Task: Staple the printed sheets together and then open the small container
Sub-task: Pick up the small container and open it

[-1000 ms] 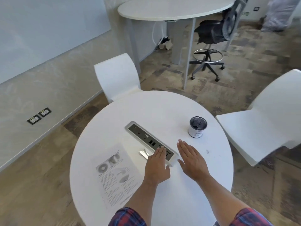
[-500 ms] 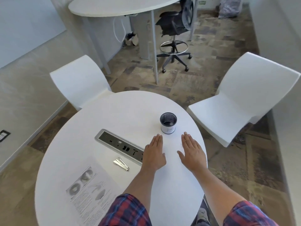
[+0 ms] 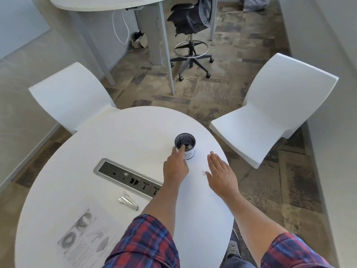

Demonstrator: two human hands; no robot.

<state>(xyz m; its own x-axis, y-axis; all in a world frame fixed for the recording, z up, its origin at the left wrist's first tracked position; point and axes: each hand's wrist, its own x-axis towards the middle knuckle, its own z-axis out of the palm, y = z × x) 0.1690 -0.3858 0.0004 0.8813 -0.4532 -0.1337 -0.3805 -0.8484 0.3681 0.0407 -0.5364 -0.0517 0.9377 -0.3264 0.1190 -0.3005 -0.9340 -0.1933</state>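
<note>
A small white container (image 3: 188, 149) with a dark lid stands near the far right edge of the round white table (image 3: 123, 136). My left hand (image 3: 175, 166) reaches it, with the fingertips touching its near left side and rim, fingers extended. My right hand (image 3: 221, 174) hovers flat and open just right of the container, apart from it. The printed sheets (image 3: 87, 242) lie at the near left of the table, partly under my left sleeve. A silver stapler (image 3: 127, 201) lies between the sheets and the power strip.
A recessed power and data panel (image 3: 127, 176) runs across the table's middle. White chairs stand at the left (image 3: 73, 97) and right (image 3: 270, 115). A tall table and a black office chair (image 3: 190, 28) stand beyond. Small crumbs (image 3: 202, 172) lie by my right hand.
Both hands have moved forward from the power panel toward the container; my left hand now touches it. The camera view has swung right and tilted down.
</note>
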